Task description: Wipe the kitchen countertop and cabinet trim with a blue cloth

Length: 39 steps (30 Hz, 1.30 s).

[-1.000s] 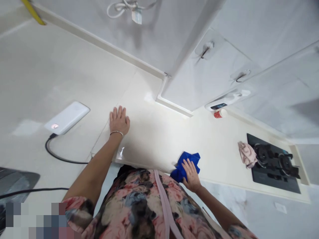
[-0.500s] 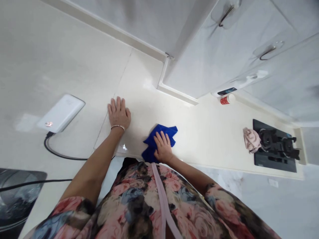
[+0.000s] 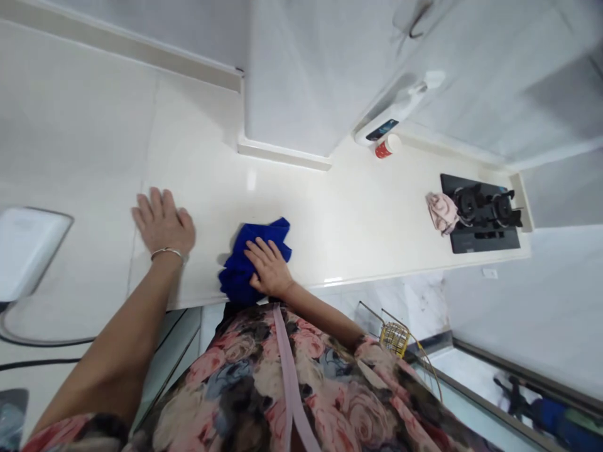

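My left hand (image 3: 162, 223), with a thin metal bangle (image 3: 167, 253) on the wrist, lies flat on the cream countertop (image 3: 301, 232) with its fingers apart and holds nothing. My right hand (image 3: 269, 269) presses down on a crumpled blue cloth (image 3: 238, 276) near the counter's front edge. The cloth bunches out from under the palm and fingers, and part of it is hidden by the hand. The two hands are close together but not touching.
A white device (image 3: 26, 251) with a black cable (image 3: 42, 343) sits at the far left. Further along are a red-and-white cup (image 3: 387, 146), a black gas hob (image 3: 480, 216) with a pink cloth (image 3: 441, 212), white cabinets (image 3: 292, 75), and a wire basket (image 3: 394, 339) below.
My right hand and the blue cloth have slid along the counter toward my left hand. My left hand stays flat on the surface. The whole view has swung, bringing the floor and wire basket in.
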Available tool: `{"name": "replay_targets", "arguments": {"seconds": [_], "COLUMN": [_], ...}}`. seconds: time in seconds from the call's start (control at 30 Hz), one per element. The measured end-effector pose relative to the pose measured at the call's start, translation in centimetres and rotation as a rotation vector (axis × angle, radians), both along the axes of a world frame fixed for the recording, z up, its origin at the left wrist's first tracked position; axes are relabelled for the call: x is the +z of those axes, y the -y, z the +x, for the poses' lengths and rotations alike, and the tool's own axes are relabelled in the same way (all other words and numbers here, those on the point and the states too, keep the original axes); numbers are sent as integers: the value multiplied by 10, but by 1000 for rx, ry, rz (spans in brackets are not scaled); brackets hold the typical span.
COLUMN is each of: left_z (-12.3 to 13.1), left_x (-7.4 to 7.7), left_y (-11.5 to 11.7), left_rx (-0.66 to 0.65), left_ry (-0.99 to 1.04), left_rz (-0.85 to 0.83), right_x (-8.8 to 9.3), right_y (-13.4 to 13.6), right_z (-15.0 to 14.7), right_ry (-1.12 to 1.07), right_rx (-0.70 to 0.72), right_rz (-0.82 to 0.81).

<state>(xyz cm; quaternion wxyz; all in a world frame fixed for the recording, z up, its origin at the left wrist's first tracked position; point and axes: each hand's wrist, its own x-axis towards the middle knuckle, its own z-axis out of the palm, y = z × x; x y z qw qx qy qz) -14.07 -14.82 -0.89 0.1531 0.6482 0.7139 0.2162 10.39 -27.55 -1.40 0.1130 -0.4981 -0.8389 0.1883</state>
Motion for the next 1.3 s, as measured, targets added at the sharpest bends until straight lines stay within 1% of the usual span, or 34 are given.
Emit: {"name": "replay_targets", "arguments": {"seconds": [0.1,0.2,0.3,0.37,0.43,0.47,0.5,0.57,0.63,0.7,0.77,0.87,1.0,1.1,1.2,1.27,1.3], "left_z": [4,8,10,9,8,8,8,9,10,11,11,11,11,12,11,11,11], "left_x": [2,4,5,4,2,2,1,2,4,6,8,9,10,10,10,11,12], "left_y": [0,0,-3,-5,-6,-6,-6,-5,-4,-4,-4,-4,-2,-1,-2,-3,-3], "left_rx": [5,21,33,38,44,48,52,58,59,61,62,59,41,46,45,35,33], "left_ry": [-28,-42,-65,-77,-89,-96,-100,-100,-98,-97,-99,-108,-92,-73,-65,-63,-66], "left_rz": [0,21,8,2,0,4,10,30,28,10,-2,-21,-3,18,20,13,8], "right_x": [-6,-8,-8,-8,-9,-9,-10,-13,-15,-17,-18,-15,-8,-4,0,5,7], "right_y": [32,68,99,113,120,122,123,124,124,122,117,101,62,22,-17,-37,-44], "right_z": [78,160,238,282,314,326,333,335,325,303,273,219,138,73,12,-18,-26], "right_ry": [33,124,191,261,325,343,354,368,385,388,363,298,231,176,89,46,33], "right_rx": [-197,-370,-405,-455,-517,-533,-542,-557,-589,-598,-566,-491,-413,-375,-312,-252,-224], "right_rz": [18,76,138,147,145,149,155,170,179,184,165,89,-6,-51,-50,-25,-8]}}
